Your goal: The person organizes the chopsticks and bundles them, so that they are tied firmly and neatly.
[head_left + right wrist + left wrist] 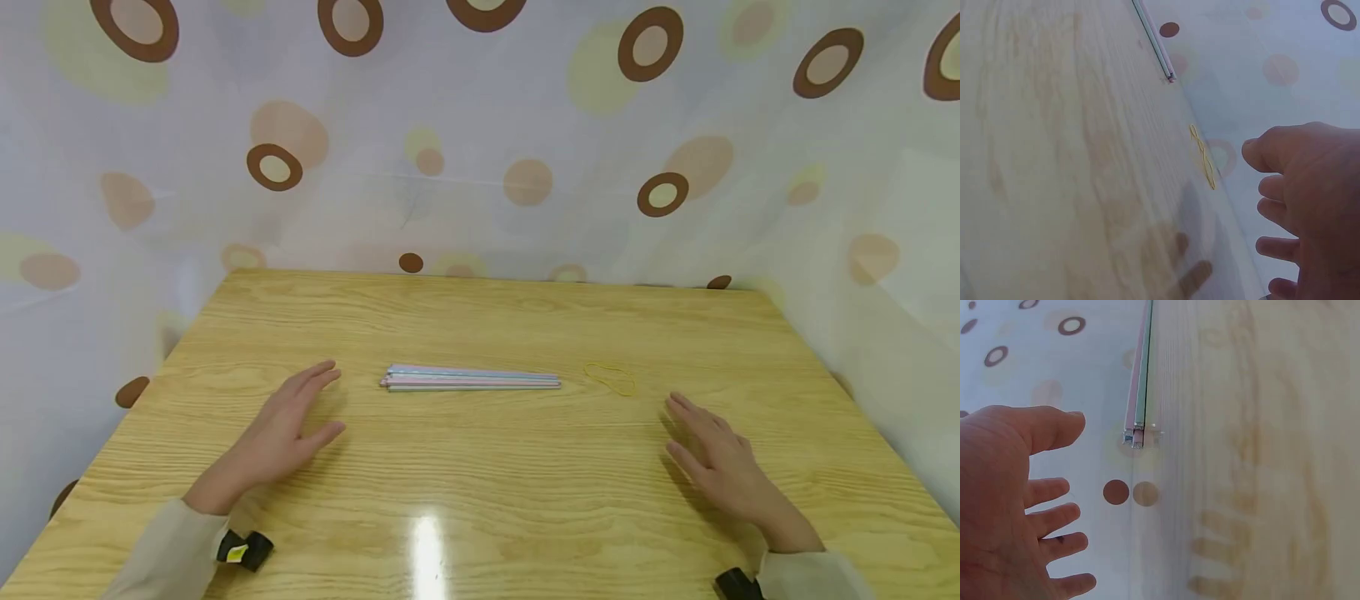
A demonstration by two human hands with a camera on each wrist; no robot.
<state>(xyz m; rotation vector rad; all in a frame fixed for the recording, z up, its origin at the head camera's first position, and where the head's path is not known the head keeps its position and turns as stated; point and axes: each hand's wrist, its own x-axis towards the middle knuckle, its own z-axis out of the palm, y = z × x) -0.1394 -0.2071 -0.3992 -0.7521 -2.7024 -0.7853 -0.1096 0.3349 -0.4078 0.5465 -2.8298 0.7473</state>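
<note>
Several thin pastel sticks in pink, blue and green, like wrapped straws (pixel 472 379), lie side by side in a flat bundle on the wooden table. To their right is a thin yellow rubber band (pixel 611 378), loosely looped. My left hand (pixel 281 433) hovers left of the bundle, fingers extended and thumb apart, holding nothing. In the left wrist view the ends of the straws (pixel 1137 425) show beyond the thumb. On the other side my right hand (pixel 716 462) is held with its fingers spread, nearest the rubber band (pixel 1204 156), and it too holds nothing.
The light wooden table (pixel 465 325) runs back to a white patterned curtain (pixel 480 125), which also hangs along both sides. A black wrist strap (pixel 246 550) sits at the left sleeve, another (pixel 738 583) at the right sleeve.
</note>
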